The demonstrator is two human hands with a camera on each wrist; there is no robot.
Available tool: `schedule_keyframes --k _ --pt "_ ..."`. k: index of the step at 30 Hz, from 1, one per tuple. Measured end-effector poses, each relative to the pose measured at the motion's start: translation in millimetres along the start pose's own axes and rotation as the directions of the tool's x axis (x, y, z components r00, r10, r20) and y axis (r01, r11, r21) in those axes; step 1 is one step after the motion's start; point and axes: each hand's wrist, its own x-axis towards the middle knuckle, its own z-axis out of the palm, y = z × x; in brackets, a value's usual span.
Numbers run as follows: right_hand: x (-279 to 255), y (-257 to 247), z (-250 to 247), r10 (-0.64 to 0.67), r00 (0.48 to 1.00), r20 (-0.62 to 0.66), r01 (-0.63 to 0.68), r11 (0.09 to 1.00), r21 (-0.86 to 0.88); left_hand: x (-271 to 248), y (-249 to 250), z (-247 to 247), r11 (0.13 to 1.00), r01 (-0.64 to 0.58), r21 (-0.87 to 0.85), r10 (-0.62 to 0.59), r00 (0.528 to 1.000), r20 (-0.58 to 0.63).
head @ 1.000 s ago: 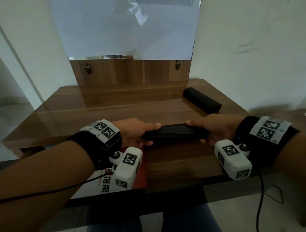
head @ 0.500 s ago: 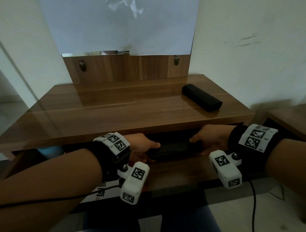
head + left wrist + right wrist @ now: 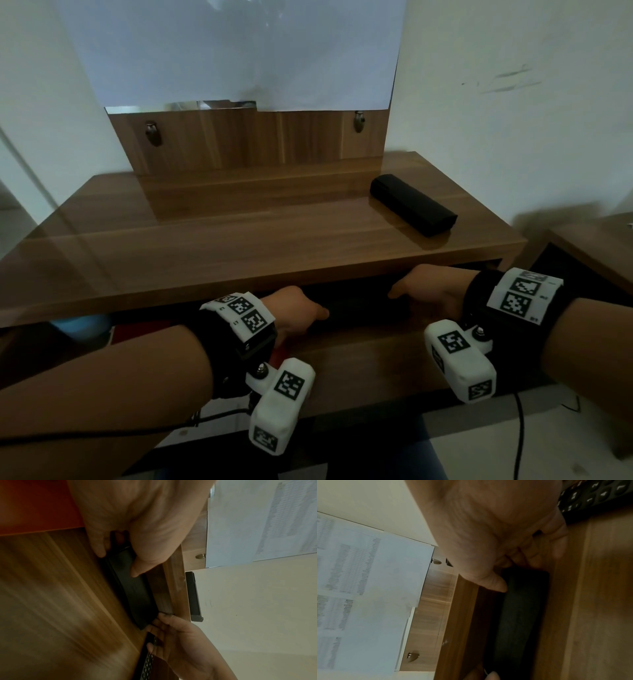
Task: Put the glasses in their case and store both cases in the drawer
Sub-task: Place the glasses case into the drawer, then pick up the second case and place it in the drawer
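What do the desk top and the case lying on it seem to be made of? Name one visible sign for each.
Desk top: wood or wood-look laminate, glossy; grain lines and reflections show.
Case: matte black, possibly leatherette or plastic; no shine, unclear which.

- A plain room, home or office, cannot tell which
- A wood-veneer desk [image 3: 239,233] stands against a scuffed white wall [image 3: 513,102]
- An upright wooden back panel [image 3: 246,140] carries two metal pegs, with printed paper sheets [image 3: 233,51] hung above it
- A pull-out drawer [image 3: 359,363] sits under the top
- A second wooden unit [image 3: 596,253] stands at the right
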Motion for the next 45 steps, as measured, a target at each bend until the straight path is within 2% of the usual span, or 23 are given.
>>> schedule_keyframes --k 4,10,16,20,24,30,36,39,42,45 --pt "10.0 -0.6 1.7 0.003 1.0 -0.025 -0.003 1.0 -0.011 3.9 -1.7 3.6 0.994 -0.019 -0.106 0.021 1.0 0.017" --pt "9.8 0.4 3.5 0.001 0.999 -0.038 -0.001 1.0 0.006 4.9 -1.4 6.0 0.986 -0.022 -0.166 0.029 0.999 0.044" --pt "-0.9 -0.9 -3.2 -0.029 1.0 0.001 0.029 0.998 -0.062 -2.5 2.9 0.7 0.997 -0.043 -0.071 0.051 0.992 0.112" --pt "-17.1 -8.6 -16.1 -0.066 0.995 0.081 0.076 0.99 -0.121 -10.4 10.4 -5.1 0.999 -0.036 -0.001 0.035 0.986 0.162" --pt "-31.9 -15.5 -29.8 -0.136 0.983 0.123 0.152 0.98 -0.126 -23.2 25.5 -11.2 0.99 -0.098 0.097 0.079 0.98 0.18" --pt "-41.0 -25.7 -45.9 -0.219 0.974 0.06 0.222 0.974 -0.046 -43.5 52.4 -20.9 0.98 -0.197 0.02 0.183 0.939 0.292" --pt "-33.5 -38.9 -59.3 -0.254 0.962 -0.104 0.271 0.938 0.216 -39.2 91.9 -20.0 0.94 -0.312 -0.138 0.333 0.927 0.172" --pt "-25.4 -43.9 -67.1 -0.239 0.942 -0.235 0.306 0.899 0.313 -33.8 111.1 -15.4 0.901 -0.364 -0.235 0.387 0.92 0.06" --pt "-17.8 -45.1 -74.2 -0.244 0.889 -0.388 0.386 0.854 0.349 -20.4 126.2 -13.2 0.879 -0.434 -0.195 0.431 0.9 -0.063" --pt "-8.8 -41.3 -80.1 -0.269 0.835 -0.481 0.455 0.827 0.328 -8.0 138.6 -16.9 0.875 -0.482 -0.042 0.474 0.871 -0.128"
